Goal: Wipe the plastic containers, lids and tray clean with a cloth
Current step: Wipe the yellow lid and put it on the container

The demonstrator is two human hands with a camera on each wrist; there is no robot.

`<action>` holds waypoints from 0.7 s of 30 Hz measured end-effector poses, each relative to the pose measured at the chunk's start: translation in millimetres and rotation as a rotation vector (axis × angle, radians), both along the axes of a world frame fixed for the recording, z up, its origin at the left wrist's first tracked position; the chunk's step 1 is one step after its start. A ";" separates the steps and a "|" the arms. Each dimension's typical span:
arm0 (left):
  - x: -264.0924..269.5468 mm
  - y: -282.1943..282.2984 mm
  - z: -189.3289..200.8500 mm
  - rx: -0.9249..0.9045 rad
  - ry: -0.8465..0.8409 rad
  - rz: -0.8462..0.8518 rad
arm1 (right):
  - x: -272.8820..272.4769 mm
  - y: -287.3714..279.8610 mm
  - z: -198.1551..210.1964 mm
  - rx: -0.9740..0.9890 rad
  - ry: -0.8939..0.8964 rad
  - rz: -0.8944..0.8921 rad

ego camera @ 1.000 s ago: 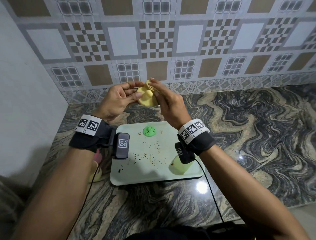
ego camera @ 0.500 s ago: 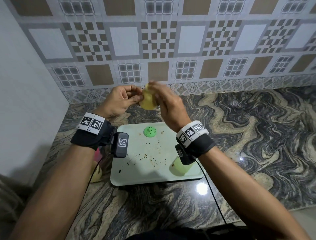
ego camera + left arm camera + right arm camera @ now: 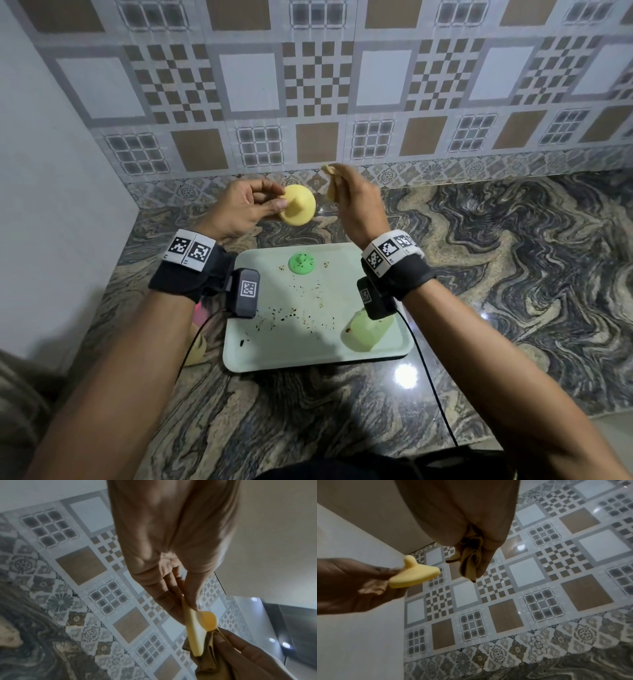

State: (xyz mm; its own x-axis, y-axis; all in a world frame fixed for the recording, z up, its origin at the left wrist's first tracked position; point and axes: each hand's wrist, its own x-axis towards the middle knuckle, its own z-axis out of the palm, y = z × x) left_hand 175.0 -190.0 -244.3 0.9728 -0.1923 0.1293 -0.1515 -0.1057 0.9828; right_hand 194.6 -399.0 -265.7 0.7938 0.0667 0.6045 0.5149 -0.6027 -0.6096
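A: What has the left hand (image 3: 245,205) got?

B: Its grip pinches a yellow lid (image 3: 298,209) by the rim, thumb on top, knob facing the camera, up above the counter (image 3: 513,274).

A: And the right hand (image 3: 356,202)?

B: Its grip is curled round a bunched yellow cloth (image 3: 471,562), held just beside the lid at its 3 o'clock, not touching it.

A: The rest?

B: A pale green tray (image 3: 274,356) lies on the counter below both hands, strewn with dark crumbs. A green lid (image 3: 301,263) sits at the tray's 12 o'clock, a light green container (image 3: 363,334) at its 4 o'clock.
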 end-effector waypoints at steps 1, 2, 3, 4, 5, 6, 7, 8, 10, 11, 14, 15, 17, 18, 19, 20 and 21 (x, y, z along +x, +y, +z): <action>-0.2 -1.2 -1.3 -0.049 0.023 0.010 | -1.5 0.3 0.8 0.024 -0.001 -0.018; 0.0 -4.5 -2.1 -0.095 0.034 0.025 | -6.2 3.7 2.6 0.032 0.012 -0.005; 0.0 -9.5 -2.3 -0.142 0.038 0.044 | -11.2 8.8 3.6 0.023 0.041 0.024; -0.6 -15.7 -2.0 -0.193 0.042 0.064 | -15.8 14.9 3.3 0.003 0.078 0.057; -1.4 -21.4 -1.2 -0.243 0.050 0.079 | -17.8 20.1 2.1 -0.014 0.112 0.077; -2.1 -26.1 -1.2 -0.279 0.060 0.090 | -17.1 23.4 1.4 -0.013 0.135 0.071; -2.6 -29.0 -1.6 -0.306 0.075 0.096 | -15.8 24.5 2.1 0.009 0.147 0.051; -3.5 -29.9 -2.0 -0.329 0.098 0.097 | -13.5 24.1 3.1 0.046 0.147 0.036; -5.6 -27.7 -1.9 -0.371 0.162 0.083 | -10.5 20.5 5.6 0.074 0.127 0.039; -5.4 -25.6 -2.2 -0.378 0.188 0.073 | -10.1 19.1 6.9 0.058 0.123 0.052; -4.7 -19.4 -0.2 -0.363 0.219 0.048 | -9.8 17.5 10.2 0.028 0.131 0.093; -4.6 -18.4 0.9 -0.367 0.234 0.024 | -8.1 17.0 10.3 0.026 0.137 0.095; -4.8 -19.9 3.4 -0.384 0.262 -0.007 | -5.2 19.1 7.8 0.012 0.145 0.064; -4.4 -22.1 3.8 -0.393 0.268 0.007 | -4.3 21.8 5.1 0.010 0.153 0.046; -3.1 -24.6 3.3 -0.403 0.269 0.046 | -5.0 25.1 2.7 0.018 0.175 0.036; -1.7 -26.6 2.9 -0.410 0.265 0.102 | -6.1 28.7 -0.6 0.036 0.196 0.031; 0.1 -27.4 1.4 -0.420 0.260 0.161 | -10.4 31.1 -1.5 0.030 0.206 0.036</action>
